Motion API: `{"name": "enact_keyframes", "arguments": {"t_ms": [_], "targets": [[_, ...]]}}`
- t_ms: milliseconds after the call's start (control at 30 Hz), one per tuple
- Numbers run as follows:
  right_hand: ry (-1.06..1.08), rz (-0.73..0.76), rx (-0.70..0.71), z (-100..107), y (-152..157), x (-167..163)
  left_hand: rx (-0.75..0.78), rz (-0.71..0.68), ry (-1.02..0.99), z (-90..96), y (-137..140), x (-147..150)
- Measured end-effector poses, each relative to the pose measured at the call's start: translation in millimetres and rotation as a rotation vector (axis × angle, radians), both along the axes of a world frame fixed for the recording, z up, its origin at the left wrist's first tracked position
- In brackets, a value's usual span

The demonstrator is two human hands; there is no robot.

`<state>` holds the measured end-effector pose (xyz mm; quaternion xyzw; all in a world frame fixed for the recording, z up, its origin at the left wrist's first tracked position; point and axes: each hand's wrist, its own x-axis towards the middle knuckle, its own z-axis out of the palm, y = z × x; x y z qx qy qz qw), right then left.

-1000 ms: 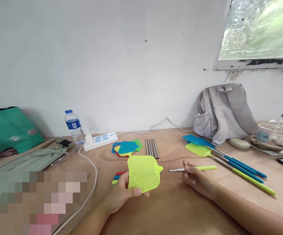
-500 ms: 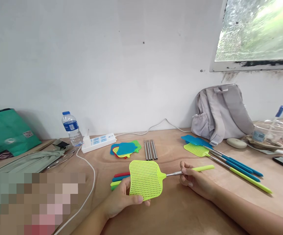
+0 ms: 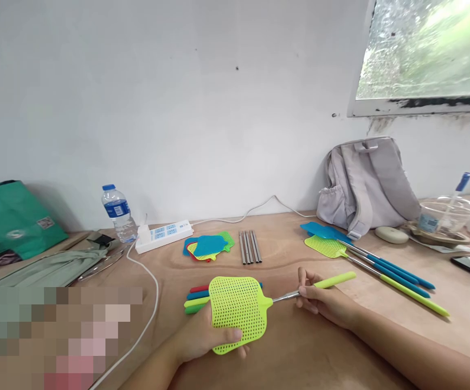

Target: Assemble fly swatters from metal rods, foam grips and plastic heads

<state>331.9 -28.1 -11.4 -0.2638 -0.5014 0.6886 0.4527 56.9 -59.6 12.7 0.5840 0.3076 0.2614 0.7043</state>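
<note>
Near the front edge of the wooden tabletop [image 3: 283, 346], the left hand [image 3: 202, 336] grips a lime-green perforated plastic fly-swatter head [image 3: 237, 311], fingers curled behind the mesh and thumb pressed across its lower front. The right hand [image 3: 324, 303] pinches a thin silver telescopic metal rod with a lime-green grip [image 3: 314, 287]; the rod's tip meets the neck of the head at its right side. Just behind the left hand lie loose red, blue and green plastic grips [image 3: 196, 300]. Farther back sit a pile of coloured swatter heads [image 3: 208, 246] and a row of bare metal rods [image 3: 250, 246]. Toward the right edge lie finished blue and green swatters [image 3: 381, 268], in front of a grey fabric backpack [image 3: 367, 181].
</note>
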Motion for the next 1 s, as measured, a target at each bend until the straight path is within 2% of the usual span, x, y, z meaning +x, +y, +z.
{"name": "enact_keyframes", "arguments": {"t_ms": [167,367,533,733,833,1000], "targets": [[0.013,-0.01,0.092,-4.0,0.3,1.1,-0.025,0.08,0.072,-0.8,-0.3,2.8],[0.108,0.094,-0.03,4.3,0.1,2.8,-0.022,0.065,0.088,-4.8,0.6,2.7],[0.069,0.082,-0.042,9.4,0.4,-0.9,-0.029,0.117,0.149,-9.8,0.5,3.7],[-0.059,0.148,0.047,-5.1,3.6,3.5,0.018,0.109,0.208,-8.9,-2.3,6.0],[-0.115,0.154,0.098,-7.4,1.9,4.8,0.092,0.1,0.333,-4.5,-6.8,5.0],[-0.185,0.156,0.201,-3.1,-7.4,2.4,0.241,0.17,0.622,6.7,-16.0,0.7]]}}
